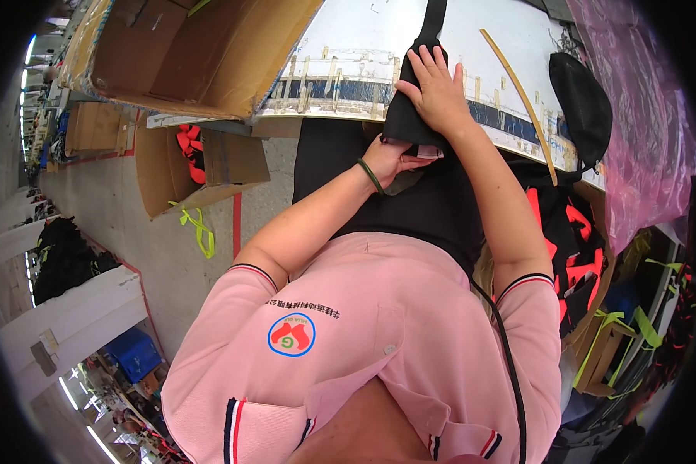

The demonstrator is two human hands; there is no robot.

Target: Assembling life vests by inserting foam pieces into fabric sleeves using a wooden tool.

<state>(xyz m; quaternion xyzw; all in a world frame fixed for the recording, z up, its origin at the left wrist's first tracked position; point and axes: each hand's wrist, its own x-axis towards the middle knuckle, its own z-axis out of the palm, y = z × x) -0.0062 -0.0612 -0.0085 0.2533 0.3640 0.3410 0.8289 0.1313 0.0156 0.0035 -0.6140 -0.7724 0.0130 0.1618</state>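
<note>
A black fabric pouch with a strap (410, 116) lies over the near edge of the white table, its strap running off toward the far side. On top of it my right hand (441, 97) rests flat, fingers stretched and spread. At the pouch's near end my left hand (389, 161), with a dark green bangle at the wrist, is closed on the fabric edge. Some of its fingertips are hidden by the cloth. A pale lining or label shows there beside the fingers. Farther right, a similar black pouch (580, 100) lies near the table's edge.
A large open cardboard box (185, 58) stands at the table's left. Below it, another carton (236, 158) holds orange-red pieces. A thin bamboo strip (522, 97) lies on the worn white table (348, 39). Pink plastic sheeting (642, 131) hangs at right, above orange-and-black items (576, 255).
</note>
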